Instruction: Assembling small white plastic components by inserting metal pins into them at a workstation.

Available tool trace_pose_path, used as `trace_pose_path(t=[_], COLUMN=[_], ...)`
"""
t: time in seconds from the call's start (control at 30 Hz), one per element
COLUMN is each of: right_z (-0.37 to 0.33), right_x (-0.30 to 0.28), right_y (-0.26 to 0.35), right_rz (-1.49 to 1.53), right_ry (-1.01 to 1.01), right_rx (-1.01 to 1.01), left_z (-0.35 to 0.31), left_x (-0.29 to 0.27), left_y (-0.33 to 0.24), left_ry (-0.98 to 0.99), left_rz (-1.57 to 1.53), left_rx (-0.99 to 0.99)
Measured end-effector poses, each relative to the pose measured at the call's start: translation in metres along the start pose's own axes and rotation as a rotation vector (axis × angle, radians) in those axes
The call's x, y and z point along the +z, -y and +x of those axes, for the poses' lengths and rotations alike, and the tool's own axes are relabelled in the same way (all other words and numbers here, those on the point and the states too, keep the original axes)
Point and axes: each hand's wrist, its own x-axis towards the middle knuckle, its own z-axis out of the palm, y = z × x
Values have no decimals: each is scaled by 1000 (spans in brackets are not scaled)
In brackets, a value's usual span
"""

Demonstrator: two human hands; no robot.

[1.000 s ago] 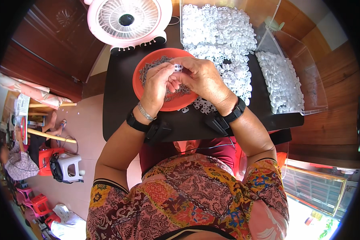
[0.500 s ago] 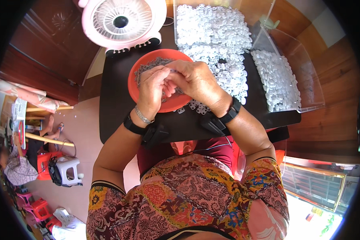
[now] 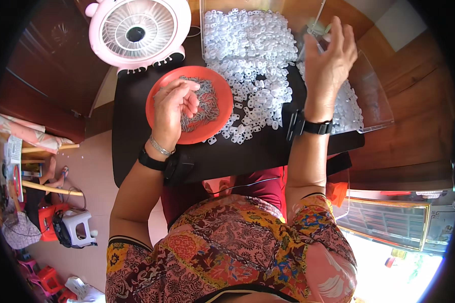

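Observation:
Over the left side of a round red-orange basin I hold my left hand with its fingers curled in. Whatever lies inside those fingers is hidden. The basin holds many small grey screw-like pieces. My right hand is raised at the far right, fingers and thumb apart, above a clear bin of small white plastic pieces. Nothing shows in its grasp. A heap of white plastic pieces with holes spreads across the table between my hands.
A pink fan stands at the back left of the dark table. Behind the heap is a clear-walled container. On the left, a person sits near a grey-white stool. A wooden wall rises at right.
My hands were together over the basin. The right hand has parted from the left, gone right and up to the clear bin, and spread its fingers. The left hand stays over the basin.

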Motion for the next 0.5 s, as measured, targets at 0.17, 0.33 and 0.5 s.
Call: trace_pose_path(t=[0.17,0.33,0.5], right_z=[-23,-47,-40], right_x=[0,4,-19], right_y=[5,4,-17], right_rz=[380,428,459], right_ry=[483,1339,1276], right_rx=[-44,-227,-101], left_z=[1,1,5], left_x=[-1,-1,-6], left_y=[1,0,2], left_ry=[-16,-15,-5], left_rz=[0,9,16], left_rx=[-20,-44,-32])
